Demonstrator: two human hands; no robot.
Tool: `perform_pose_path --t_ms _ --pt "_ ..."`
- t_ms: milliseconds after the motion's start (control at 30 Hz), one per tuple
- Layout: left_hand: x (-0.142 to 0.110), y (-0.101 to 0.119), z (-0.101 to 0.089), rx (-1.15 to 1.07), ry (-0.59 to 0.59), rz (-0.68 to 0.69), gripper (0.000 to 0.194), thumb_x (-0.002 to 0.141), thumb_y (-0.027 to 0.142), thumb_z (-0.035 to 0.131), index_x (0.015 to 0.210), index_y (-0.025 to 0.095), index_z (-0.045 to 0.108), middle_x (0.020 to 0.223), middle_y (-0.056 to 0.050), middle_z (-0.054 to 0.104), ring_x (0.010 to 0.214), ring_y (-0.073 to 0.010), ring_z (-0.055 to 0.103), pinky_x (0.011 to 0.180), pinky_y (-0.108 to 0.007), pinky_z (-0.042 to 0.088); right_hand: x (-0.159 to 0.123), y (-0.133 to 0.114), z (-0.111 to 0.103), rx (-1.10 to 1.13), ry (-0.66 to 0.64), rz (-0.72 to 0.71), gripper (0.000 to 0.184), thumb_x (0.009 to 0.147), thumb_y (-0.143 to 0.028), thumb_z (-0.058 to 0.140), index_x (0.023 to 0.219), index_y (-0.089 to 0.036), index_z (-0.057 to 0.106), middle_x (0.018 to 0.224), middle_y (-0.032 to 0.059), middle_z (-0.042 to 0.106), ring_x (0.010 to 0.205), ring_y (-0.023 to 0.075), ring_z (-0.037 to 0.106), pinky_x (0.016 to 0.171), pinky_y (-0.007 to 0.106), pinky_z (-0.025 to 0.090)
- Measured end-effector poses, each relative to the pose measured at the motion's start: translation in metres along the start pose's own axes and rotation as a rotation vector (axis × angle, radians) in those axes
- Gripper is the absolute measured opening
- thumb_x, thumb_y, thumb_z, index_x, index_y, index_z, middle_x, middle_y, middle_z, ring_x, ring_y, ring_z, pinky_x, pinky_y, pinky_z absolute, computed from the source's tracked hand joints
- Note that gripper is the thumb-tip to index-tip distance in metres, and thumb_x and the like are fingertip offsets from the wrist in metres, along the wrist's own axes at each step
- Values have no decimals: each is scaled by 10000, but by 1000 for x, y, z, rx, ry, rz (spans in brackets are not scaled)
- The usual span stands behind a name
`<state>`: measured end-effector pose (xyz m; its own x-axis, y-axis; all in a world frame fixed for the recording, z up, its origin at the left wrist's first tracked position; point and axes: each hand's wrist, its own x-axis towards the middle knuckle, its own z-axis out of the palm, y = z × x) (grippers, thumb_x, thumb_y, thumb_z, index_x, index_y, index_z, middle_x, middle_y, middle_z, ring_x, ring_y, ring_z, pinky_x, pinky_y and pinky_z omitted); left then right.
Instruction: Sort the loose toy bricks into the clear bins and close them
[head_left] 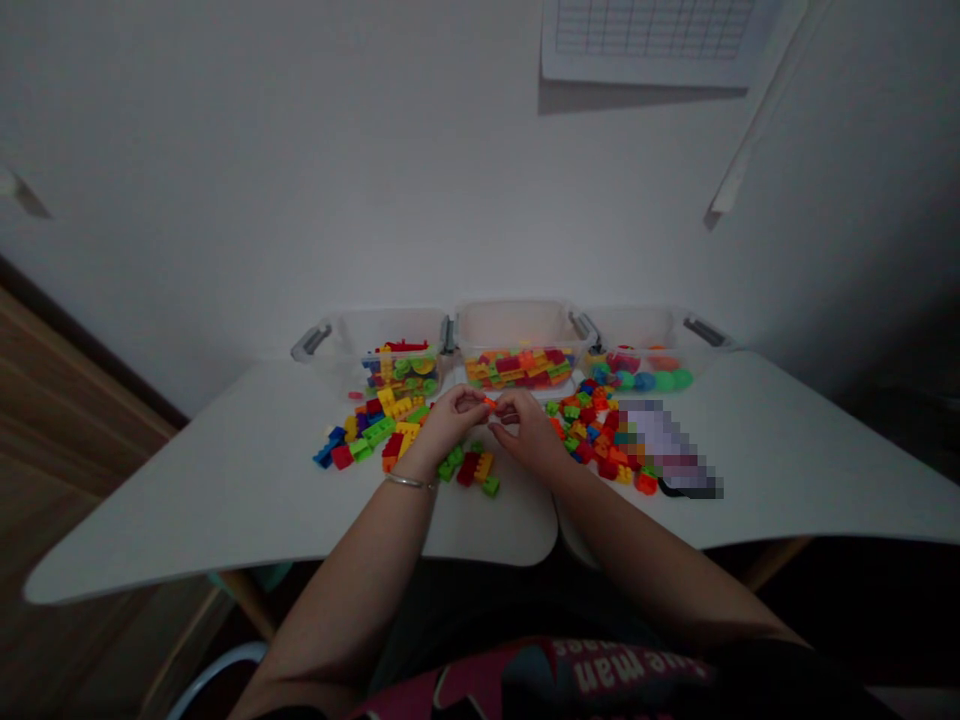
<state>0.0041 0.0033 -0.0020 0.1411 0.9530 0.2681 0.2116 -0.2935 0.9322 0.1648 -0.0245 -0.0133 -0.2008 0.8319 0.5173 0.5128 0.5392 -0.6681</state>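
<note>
Pinching orange plastic between hands; studded blocks nearby.

There's 1 small bright-orange piece, mostly hidden so I can't make out its full shape from here, held up between the 2 hands above the counter, back from its front edge.

Forearms extended, left hand beside right hand, fingers curled
</note>
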Motion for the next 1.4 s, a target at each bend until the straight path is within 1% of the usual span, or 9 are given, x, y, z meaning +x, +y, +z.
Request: perform_pose_path --t_ms 100,300,500,633,733,833,1033,1200,1400 --pt "3 -1 0 -64 78 0 252 746 220 683 958 176 553 839 -5 644 774 -131 653 783 -286 558 -10 -1 -3 -111 -55 -37 204 811 -159 573 1012 -197 559 1073 88 613 1049 217 579 935 403 500" --pt "7 0 -1 14 222 120 254 754 197 665 979 185 551 1045 -58 634 979 -168 639 860 -315 558 -23 -4 -5 -321 -261 46 342 855 -116 510 1188 -138 583 1395 151 532 1302 230 484 1122 408 360" --pt "4 14 -6 217 317 291 138 830 213 594 966 192 599 1076 -70 613 1019 -178 616 859 -304 559 -24 -15 -10 -475 -371 9 329 896 -106 479 1193 -126 618 1214 118 667 1156 227 579 1042 364 421" --pt "10 35 -10 270 388 413 188 877 236 552 1045 201 629 1116 -80 618 1032 -179 610 857 -290 548 -23 -14 -7 -553 -369 -37 291 926 -117 459 1152 -123 643 1191 117 681 1126 232 593 1020 355 430" --pt "26 50 -11 266 383 400 247 894 233 532 1131 198 592 1099 -73 636 911 -146 630 823 -265 544 -23 -11 -5 -608 -357 -59 270 942 -136 452 1116 -134 658 1164 117 689 1097 239 604 988 356 446" --pt "46 63 -12 333 347 414 221 904 203 508 1106 186 597 1063 -66 661 863 -138 630 821 -266 535 -23 -10 -5 -637 -350 -70 263 943 -142 452 1101 -147 662 1152 109 693 1076 241 609 966 351 457" --pt "72 73 -8 733 124 489 235 867 132 536 1027 163 705 1097 -91 697 1011 -202 629 976 -352 466 -23 -11 -7 -634 -357 -62 272 918 -126 474 1113 -137 664 1176 111 688 1082 244 605 974 355 456" --pt "77 67 0 893 109 400 285 920 194 468 1012 166 736 1029 -100 736 966 -222 651 948 -379 458 -23 -11 -7 -618 -356 -73 274 917 -125 475 1117 -143 661 1173 109 687 1086 231 601 985 347 444" --pt "68 68 5 1037 46 444 390 958 303 421 795 146 739 828 -132 728 883 -248 650 996 -457 412 -22 -13 -9 -618 -366 -69 270 898 -118 499 1115 -143 657 1170 113 685 1092 234 593 983 347 443"
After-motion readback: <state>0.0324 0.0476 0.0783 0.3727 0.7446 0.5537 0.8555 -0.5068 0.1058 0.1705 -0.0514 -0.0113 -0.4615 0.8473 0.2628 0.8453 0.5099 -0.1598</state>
